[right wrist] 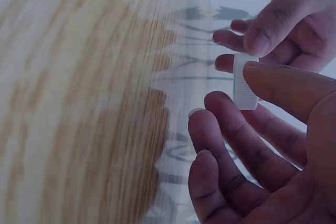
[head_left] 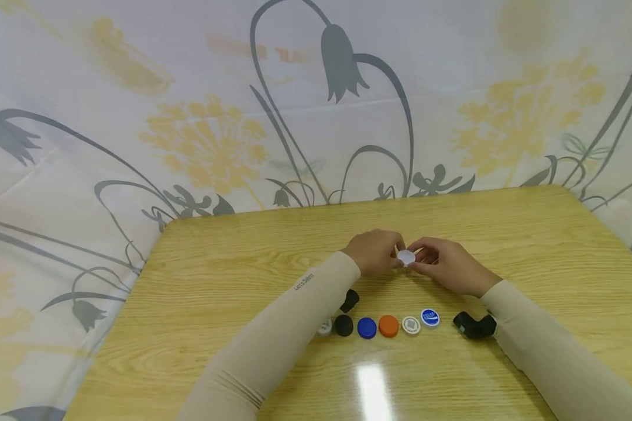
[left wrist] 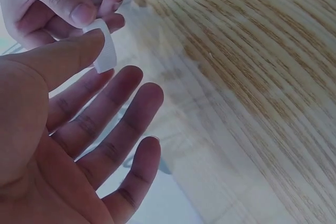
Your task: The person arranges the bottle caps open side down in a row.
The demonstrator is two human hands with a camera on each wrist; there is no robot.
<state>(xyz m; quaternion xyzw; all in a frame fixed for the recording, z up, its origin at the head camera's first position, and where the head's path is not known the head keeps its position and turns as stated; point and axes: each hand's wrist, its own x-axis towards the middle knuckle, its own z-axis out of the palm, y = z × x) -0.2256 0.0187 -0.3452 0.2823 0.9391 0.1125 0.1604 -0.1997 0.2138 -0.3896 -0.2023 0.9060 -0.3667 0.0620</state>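
Observation:
Both hands meet over the table around one white plastic bottle cap [head_left: 406, 257]. My left hand [head_left: 373, 252] pinches the cap between thumb and index finger on its left side. From the other side my right hand [head_left: 453, 269] pinches the same cap. In the right wrist view the cap [right wrist: 244, 82] stands on edge, its ribbed side showing between the fingertips. The left wrist view shows the left thumb [left wrist: 79, 53] on the cap's flat face, with the other fingers spread loosely behind.
Nearer the body, a row of caps lies on the wooden table [head_left: 216, 257]: a pale one [head_left: 325, 327] partly behind the left sleeve, black [head_left: 343, 325], blue [head_left: 367, 328], orange [head_left: 388, 326], patterned white [head_left: 411, 325], and blue-and-white [head_left: 430, 317]. Black curved objects [head_left: 474, 325] sit beside both sleeves.

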